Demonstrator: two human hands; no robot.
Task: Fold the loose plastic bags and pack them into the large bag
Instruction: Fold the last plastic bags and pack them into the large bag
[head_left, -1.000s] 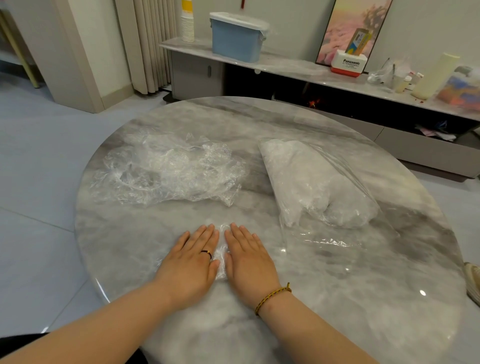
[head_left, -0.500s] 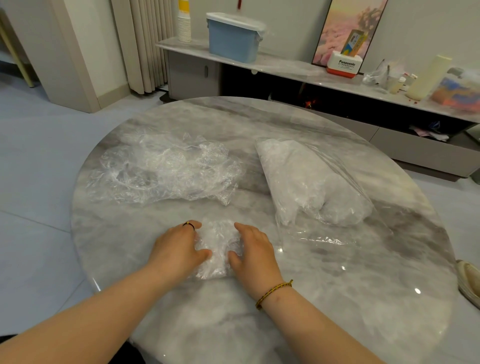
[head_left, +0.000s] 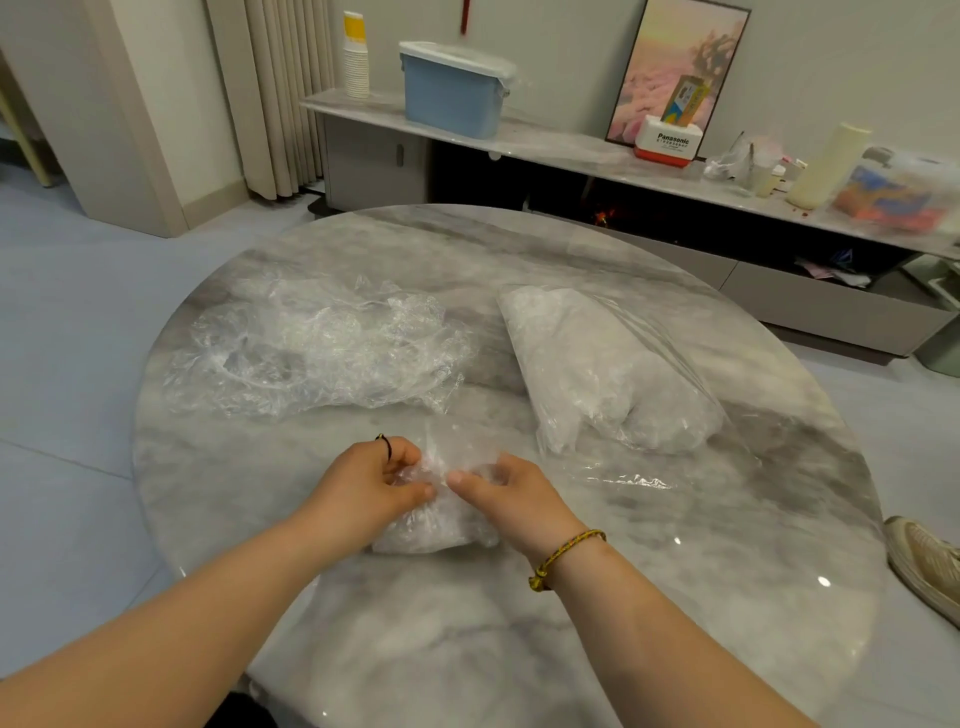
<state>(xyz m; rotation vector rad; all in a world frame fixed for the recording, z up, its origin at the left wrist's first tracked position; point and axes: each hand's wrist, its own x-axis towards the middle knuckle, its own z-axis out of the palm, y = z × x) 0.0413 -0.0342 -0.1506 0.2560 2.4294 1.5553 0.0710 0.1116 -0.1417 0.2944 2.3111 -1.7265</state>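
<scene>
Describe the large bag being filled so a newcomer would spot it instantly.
On the round marble table, look right of centre, beyond the right hand. The large bag lies there, smooth clear plastic bulging with whitish contents, unlike the crumpled loose pile on the left and the small bag that hand grips.

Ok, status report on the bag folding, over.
Left-hand grip and right-hand grip both pinching small crumpled plastic bag on marble table. Loose bag pile far left; large bag right, part-filled. Nothing blocking the large bag.
</scene>
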